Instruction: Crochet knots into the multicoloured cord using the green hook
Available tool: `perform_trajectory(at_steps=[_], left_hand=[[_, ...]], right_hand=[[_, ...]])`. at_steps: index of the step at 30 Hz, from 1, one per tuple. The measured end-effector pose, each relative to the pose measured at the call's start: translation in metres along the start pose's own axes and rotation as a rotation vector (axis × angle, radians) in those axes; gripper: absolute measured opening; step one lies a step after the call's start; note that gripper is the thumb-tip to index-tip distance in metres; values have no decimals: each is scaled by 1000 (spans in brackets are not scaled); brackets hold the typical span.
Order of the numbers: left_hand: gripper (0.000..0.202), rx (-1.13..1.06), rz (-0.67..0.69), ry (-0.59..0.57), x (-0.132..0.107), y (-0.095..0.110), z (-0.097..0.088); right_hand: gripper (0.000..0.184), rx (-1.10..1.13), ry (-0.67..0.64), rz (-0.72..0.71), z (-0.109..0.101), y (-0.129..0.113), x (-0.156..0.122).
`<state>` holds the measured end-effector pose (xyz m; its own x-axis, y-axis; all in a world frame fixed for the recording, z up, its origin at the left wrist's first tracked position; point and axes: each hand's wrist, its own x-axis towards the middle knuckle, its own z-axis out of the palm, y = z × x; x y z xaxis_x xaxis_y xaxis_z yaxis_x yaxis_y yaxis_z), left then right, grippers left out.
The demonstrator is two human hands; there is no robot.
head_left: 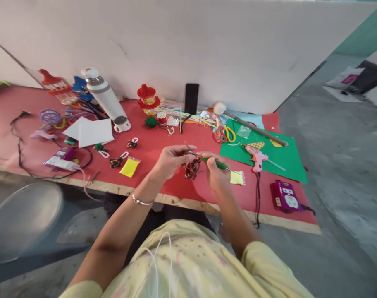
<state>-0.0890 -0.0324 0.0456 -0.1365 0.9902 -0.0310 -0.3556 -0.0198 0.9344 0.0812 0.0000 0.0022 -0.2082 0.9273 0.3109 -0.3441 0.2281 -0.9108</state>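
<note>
Above the red tabletop (154,145), keep yarnwork (192,169) pinched steady in left hand (171,162); gently steer green-handled tool (220,165) gripped in right hand (218,177).

phone (191,99) behind yarn piece (191,170)

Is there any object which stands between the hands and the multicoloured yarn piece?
Nothing visible stands in the way: the left hand holds the multicoloured yarn piece, and the right hand holds a green-handled tool close to it.
</note>
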Motion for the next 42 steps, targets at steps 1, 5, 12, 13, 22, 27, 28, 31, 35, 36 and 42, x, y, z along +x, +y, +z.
perform_trajectory(at_steps=[1, 5, 12, 13, 22, 27, 28, 31, 35, 36, 42], left_hand=[[41, 3, -14, -15, -5, -2, 1], [43, 41, 8, -7, -20, -8, 9], [45, 161, 130, 180, -30, -25, 29], [45, 154, 140, 208, -32, -28, 32], [35, -113, -118, 79, -44, -8, 31], [37, -99, -164, 53, -42, 2, 15], [38, -103, -176, 46, -42, 2, 12], [37, -103, -223, 28, -41, 3, 4], [32, -104, -276, -28, -38, 5, -7], [33, -103, -281, -44, -37, 6, -9], [32, -59, -237, -34, -31, 6, -7]], right_hand=[[20, -26, 2, -39, -1, 0, -5], [15, -167, 2, -202, -10, -6, -18], [17, -546, -95, -490, -26, -6, -27], [19, -634, -67, -565, -25, -2, -29], [24, -568, -5, -733, -21, 5, -28], [25, -506, -92, -720, -25, -3, -19], [26, -500, -115, -724, -25, -3, -18], [28, -460, -194, -731, -25, -3, -14], [30, -433, -304, -742, -31, -10, -6], [31, -432, -339, -740, -32, -13, -4], [31, -536, -455, -724, -44, -34, 9]])
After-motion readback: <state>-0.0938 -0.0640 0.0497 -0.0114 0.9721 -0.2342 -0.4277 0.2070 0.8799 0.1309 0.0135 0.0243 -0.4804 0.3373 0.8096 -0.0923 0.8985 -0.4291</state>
